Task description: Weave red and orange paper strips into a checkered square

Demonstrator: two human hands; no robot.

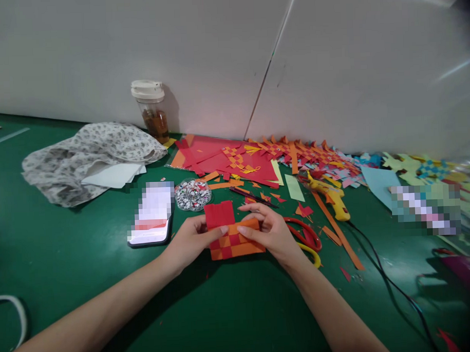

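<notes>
Between my two hands is a red and orange woven paper piece [233, 241], checkered in the middle, with a plain red flap standing up at its top left. My left hand [193, 238] grips its left side, thumb on the front and fingers behind. On the right side, my right hand [270, 231] pinches it with the thumb on the front; the index finger is raised and the other fingers are partly hidden behind the paper. Scissors with red handles [312, 236] lie just beyond my right hand, beside a yellow handle loop [312, 254].
A phone [149, 215] and a clear case of googly eyes [193, 194] lie left. Behind are red paper sheets [207, 151], woven paper fish [299, 152], a lidded cup [152, 112] and patterned cloth [91, 150]. A yellow glue gun [334, 198] trails its cord on the right.
</notes>
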